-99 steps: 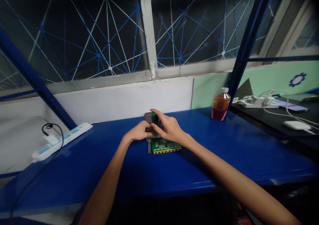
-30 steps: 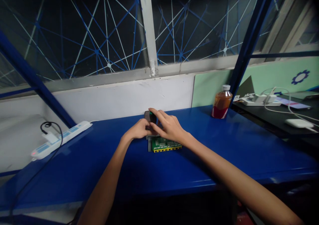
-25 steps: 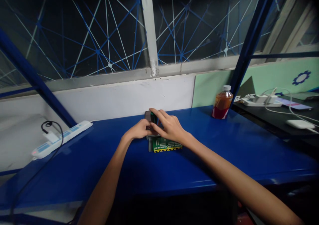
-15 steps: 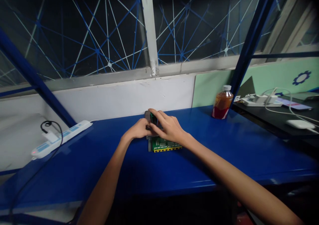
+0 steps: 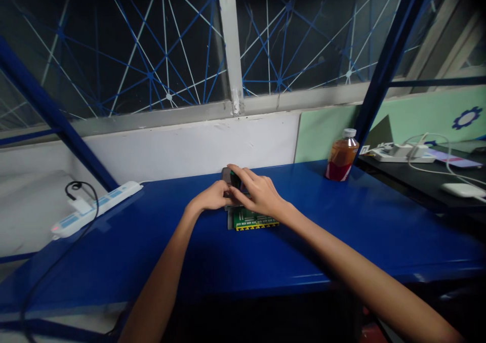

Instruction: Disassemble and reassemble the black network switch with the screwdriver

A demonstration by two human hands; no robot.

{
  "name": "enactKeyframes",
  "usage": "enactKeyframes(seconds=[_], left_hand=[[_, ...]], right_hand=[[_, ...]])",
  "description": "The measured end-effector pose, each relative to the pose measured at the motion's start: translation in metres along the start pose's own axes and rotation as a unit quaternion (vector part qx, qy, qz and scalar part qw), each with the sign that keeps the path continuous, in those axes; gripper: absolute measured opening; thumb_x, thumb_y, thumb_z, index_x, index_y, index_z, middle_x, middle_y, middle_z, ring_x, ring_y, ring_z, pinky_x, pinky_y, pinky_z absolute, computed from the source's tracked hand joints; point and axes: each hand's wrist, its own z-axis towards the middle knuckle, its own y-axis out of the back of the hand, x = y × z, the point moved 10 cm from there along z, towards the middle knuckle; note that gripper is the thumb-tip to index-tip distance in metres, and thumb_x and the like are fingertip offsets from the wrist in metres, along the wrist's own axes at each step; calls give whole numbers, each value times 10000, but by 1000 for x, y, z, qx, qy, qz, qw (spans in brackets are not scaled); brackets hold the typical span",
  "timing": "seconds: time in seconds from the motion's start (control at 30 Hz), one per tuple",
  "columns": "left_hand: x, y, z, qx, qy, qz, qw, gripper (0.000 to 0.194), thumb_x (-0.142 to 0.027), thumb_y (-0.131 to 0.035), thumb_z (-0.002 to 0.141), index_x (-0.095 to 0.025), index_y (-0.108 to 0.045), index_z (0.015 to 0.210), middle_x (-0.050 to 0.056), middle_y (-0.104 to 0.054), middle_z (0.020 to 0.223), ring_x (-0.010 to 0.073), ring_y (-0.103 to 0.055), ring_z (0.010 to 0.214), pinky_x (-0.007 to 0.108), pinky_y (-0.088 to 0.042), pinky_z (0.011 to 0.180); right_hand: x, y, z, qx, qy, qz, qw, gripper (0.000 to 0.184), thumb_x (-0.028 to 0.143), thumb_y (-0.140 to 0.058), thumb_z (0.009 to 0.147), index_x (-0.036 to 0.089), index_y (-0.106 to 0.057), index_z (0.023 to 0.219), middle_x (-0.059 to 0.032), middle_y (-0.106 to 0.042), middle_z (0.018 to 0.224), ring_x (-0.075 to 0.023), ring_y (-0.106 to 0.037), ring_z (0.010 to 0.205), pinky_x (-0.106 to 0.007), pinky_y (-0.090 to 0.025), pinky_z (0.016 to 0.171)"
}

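Observation:
A green circuit board (image 5: 256, 218) with a yellow toothed front edge lies on the blue table (image 5: 182, 262), in the middle of the head view. Behind it rises a dark grey, box-like part (image 5: 226, 176) with a bit of green inside; my hands cover most of it. My left hand (image 5: 211, 196) reaches in from the left, its fingers closed on the left side of that part. My right hand (image 5: 261, 191) arches over it from the right, thumb and forefinger round its dark inner section. The fingertips and the contact points are partly hidden.
A bottle of orange-brown drink (image 5: 342, 156) stands at the back right. On the left lies a white power strip (image 5: 96, 209) with a black cable. A black side table (image 5: 417, 188) on the right carries chargers, white cables and a phone (image 5: 455, 158).
Both hands stay at the board and the grey part, with only slight finger shifts. The whole view has drifted a little as the head moved.

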Motion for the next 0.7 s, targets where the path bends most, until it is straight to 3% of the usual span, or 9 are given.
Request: enactKeyframes(seconds=[0.17,0.53,0.7], left_hand=[[8,7,1,-33,6,33,999,209,-249,-633,710,-110,-587,561,-6,-541,548,91,-425,524,219,-327,493],[8,-1,3,-8,-1,5,1000,223,-217,-544,725,-129,-513,523,-51,-374,484,68,-292,473,226,-244,459],[10,-1,2,-2,18,25,1000,243,-222,-541,733,-126,-528,510,-43,-388,473,76,-307,475,233,-241,463]], right_hand=[[-2,1,0,1,-3,-10,1000,549,384,-337,932,170,-290,1435,-115,-609,1070,-208,-593,739,-330,-415,583],[-5,0,2,5,-13,-8,1000,576,371,-353,912,170,-265,1445,-123,-630,1060,-221,-610,753,-334,-410,590],[-6,-1,2,-3,-10,6,1000,565,355,-365,903,166,-289,1430,-124,-632,1082,-226,-619,783,-336,-416,606]])
